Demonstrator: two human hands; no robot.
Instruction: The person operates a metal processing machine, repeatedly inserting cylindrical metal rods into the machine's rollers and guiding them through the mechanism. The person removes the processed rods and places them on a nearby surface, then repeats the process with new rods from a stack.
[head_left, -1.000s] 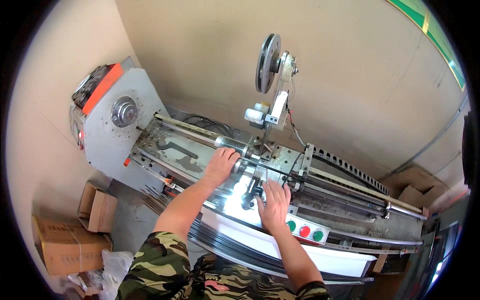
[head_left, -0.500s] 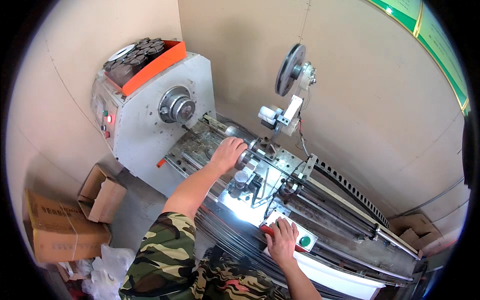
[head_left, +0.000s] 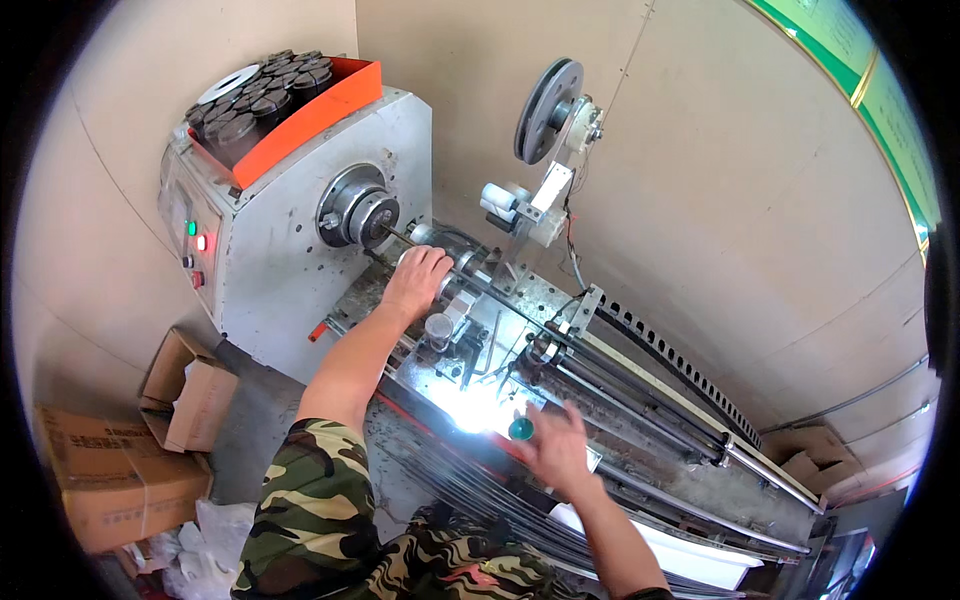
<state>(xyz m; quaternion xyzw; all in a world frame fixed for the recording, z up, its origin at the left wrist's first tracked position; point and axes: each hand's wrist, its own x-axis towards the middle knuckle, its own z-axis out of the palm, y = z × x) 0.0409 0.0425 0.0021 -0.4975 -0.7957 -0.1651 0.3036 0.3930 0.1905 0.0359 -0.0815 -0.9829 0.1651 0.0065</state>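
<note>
My left hand (head_left: 418, 280) is curled over a round metal fitting (head_left: 450, 288) on the lathe-like machine's carriage; the fingers hide part of its grip. A thin metal rod (head_left: 400, 236) runs from the round chuck (head_left: 372, 214) past my fingertips and along the bed. Fingers apart and slightly blurred, my right hand (head_left: 558, 448) hovers over a small control box, covering most of it. Beside that thumb shows a green push button (head_left: 521, 428). A bright lamp glare (head_left: 472, 408) lies left of the box.
An orange tray (head_left: 310, 122) of dark round pieces sits on the grey headstock (head_left: 290, 260). A grey reel (head_left: 546, 112) stands above the carriage. Long rods (head_left: 470, 500) lie along the machine's front. Cardboard boxes (head_left: 125, 470) and plastic bags (head_left: 210, 545) rest at lower left.
The rod's end now meets the chuck, and the carriage sits closer to the headstock with my left hand on it. My right hand shifted along the control box, uncovering a green button. A green panel light now glows.
</note>
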